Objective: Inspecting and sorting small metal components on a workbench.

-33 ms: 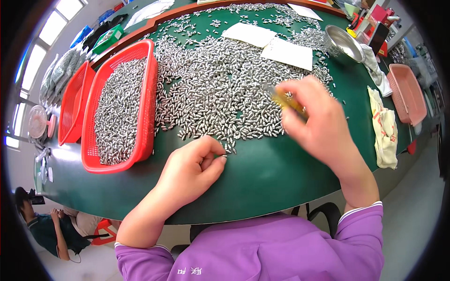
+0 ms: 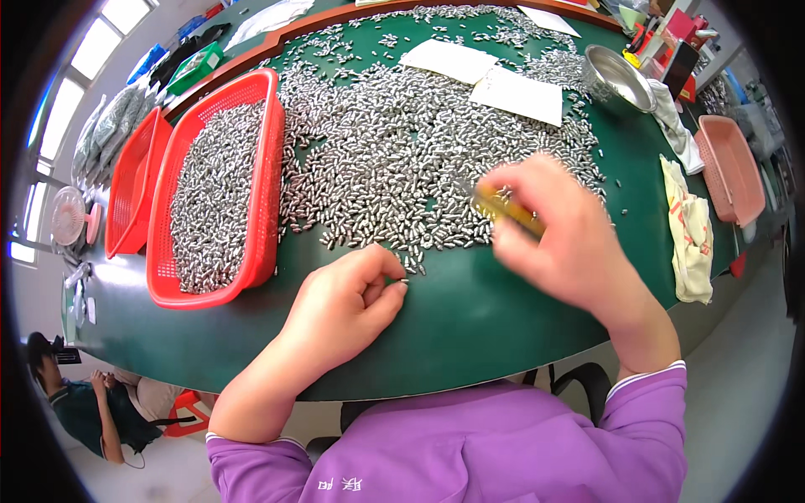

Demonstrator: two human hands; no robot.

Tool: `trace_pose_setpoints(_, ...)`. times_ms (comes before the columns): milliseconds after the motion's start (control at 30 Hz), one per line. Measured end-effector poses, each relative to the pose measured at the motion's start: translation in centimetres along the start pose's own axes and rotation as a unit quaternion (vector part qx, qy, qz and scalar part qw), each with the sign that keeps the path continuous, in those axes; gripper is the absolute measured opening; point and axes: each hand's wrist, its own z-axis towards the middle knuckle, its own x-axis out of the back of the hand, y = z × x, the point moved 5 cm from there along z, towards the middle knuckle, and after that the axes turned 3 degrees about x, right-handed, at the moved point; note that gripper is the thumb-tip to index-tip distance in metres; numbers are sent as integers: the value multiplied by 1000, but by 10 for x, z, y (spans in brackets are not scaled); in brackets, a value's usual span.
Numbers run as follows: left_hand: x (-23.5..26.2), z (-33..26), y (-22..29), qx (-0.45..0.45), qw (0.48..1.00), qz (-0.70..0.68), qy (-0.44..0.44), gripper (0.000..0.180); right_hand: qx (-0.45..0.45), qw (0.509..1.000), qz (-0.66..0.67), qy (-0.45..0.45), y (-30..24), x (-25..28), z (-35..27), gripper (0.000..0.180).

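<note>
Between the thumb and forefinger of my left hand (image 2: 348, 302) is pinched a small silver metal part (image 2: 404, 282); only its end shows. My right hand (image 2: 566, 230) is closed around a yellow-handled tool (image 2: 508, 206) whose tip is blurred by motion, so its kind is unclear. That tool hovers over the near right side of a wide pile of small silver metal parts (image 2: 377, 151) spread on the green table (image 2: 453, 318). To the left of the pile, a red perforated basket (image 2: 270, 168) holds many of the same parts.
A second red basket (image 2: 126, 197) stands at the far left. White paper sheets (image 2: 520, 96) lie on the pile. On the right are a metal bowl (image 2: 620, 80), a pale yellow cloth (image 2: 689, 235) and a pink basket (image 2: 728, 172). Another person (image 2: 101, 407) sits at the lower left.
My right hand has moved slightly nearer to me and left with the yellow-handled tool. My left hand keeps its pinch in nearly the same place.
</note>
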Motion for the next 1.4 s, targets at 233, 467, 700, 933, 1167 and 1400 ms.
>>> trace_pose_setpoints(233, -3, -1, 2, 4, 998, 70, -2, 14, 46, 981, 79, -172, -20, -39, -22, 29)
trace_pose_setpoints(467, 0, -2, 4, 52, 995, 69, -47, 17, 58, 982, 37, -177, -23, -45, -25, 26)
trace_pose_setpoints(700, -1, -1, 7, -5, 997, 78, -8, 10, 72, 984, 29, -158, -25, -50, -27, 25)
trace_pose_setpoints(933, -4, -2, 2, -16, 999, 47, 23, 11, 75, 985, 48, -148, -26, -54, -27, 26)
trace_pose_setpoints(1167, -4, -2, 4, 14, 998, 67, 1, 11, 77, 985, 61, -139, -26, -55, -27, 24)
trace_pose_setpoints(1400, -5, -2, 4, 15, 998, 66, 8, 11, 64, 982, 93, -150, -22, -56, -24, 22)
